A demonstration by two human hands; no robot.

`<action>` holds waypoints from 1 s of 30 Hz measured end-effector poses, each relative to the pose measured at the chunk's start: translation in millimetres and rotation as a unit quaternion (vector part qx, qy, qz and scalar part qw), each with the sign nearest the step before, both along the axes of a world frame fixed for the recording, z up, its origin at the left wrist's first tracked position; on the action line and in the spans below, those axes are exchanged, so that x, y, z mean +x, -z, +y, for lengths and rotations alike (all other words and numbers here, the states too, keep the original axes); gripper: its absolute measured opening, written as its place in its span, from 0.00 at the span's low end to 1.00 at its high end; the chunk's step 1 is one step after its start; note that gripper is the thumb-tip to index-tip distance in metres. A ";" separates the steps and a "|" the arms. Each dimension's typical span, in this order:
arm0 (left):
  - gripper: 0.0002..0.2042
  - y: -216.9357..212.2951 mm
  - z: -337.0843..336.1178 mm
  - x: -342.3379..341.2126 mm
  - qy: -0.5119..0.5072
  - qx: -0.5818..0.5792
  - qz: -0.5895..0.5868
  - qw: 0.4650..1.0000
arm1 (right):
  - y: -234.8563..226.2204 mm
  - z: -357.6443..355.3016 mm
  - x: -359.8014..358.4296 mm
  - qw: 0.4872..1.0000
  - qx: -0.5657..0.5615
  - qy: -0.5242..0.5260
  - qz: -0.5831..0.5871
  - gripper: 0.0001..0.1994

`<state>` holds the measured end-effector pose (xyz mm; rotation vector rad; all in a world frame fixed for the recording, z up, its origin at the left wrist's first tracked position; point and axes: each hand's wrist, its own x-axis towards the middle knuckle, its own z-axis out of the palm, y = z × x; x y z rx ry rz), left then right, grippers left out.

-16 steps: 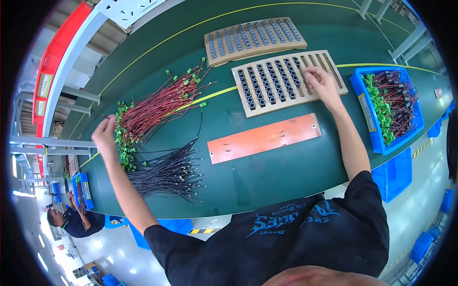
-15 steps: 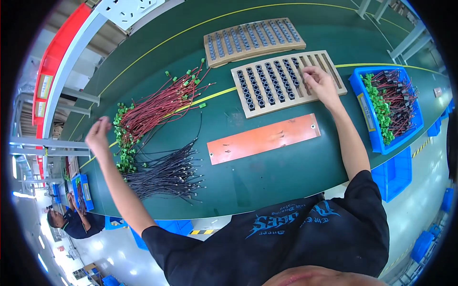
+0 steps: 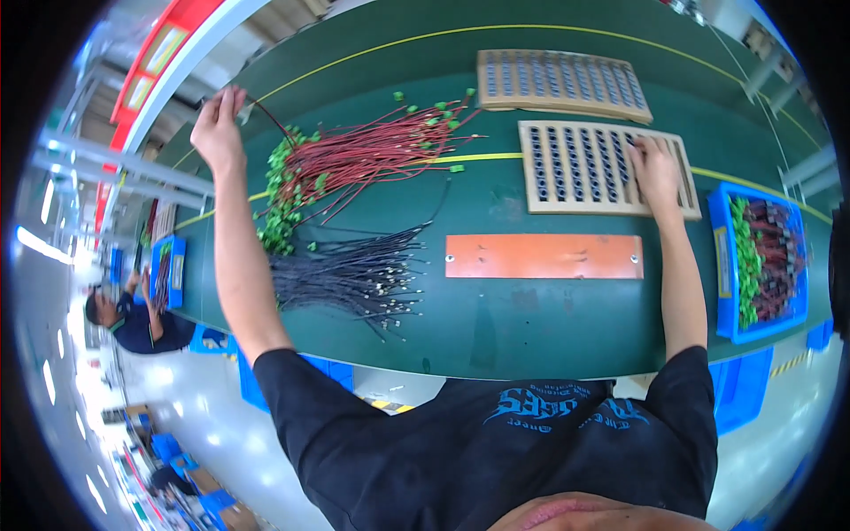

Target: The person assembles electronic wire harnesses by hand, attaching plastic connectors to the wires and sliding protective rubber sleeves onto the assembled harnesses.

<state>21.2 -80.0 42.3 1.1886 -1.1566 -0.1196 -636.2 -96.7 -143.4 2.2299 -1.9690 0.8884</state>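
My left hand [image 3: 218,124] is raised over the far left of the green table [image 3: 496,327]. Its fingertips pinch a thin red wire [image 3: 268,115] that trails down to a pile of red wires with green connectors [image 3: 372,152]. In front of that pile lies a bundle of black wires [image 3: 350,276]. My right hand [image 3: 653,168] rests with fingers spread on the nearer wooden slotted tray [image 3: 575,168]; whether anything is under the fingers is hidden.
A second slotted tray [image 3: 562,82] lies farther back. An orange flat plate [image 3: 544,257] sits in front of the trays. A blue bin [image 3: 724,265] of red and green wires stands at the right. Another person [image 3: 124,319] works by a small blue bin [image 3: 168,270] at left.
My left hand has gone from the left end of the wire pile up and away from me, drawing a red wire with it. My right hand stays on the tray.
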 end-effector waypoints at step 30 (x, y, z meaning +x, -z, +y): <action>0.08 133.0 147.6 -344.6 0.392 0.205 -0.124 0.888 | -48.3 174.1 111.6 0.940 0.010 -0.278 -0.197 0.25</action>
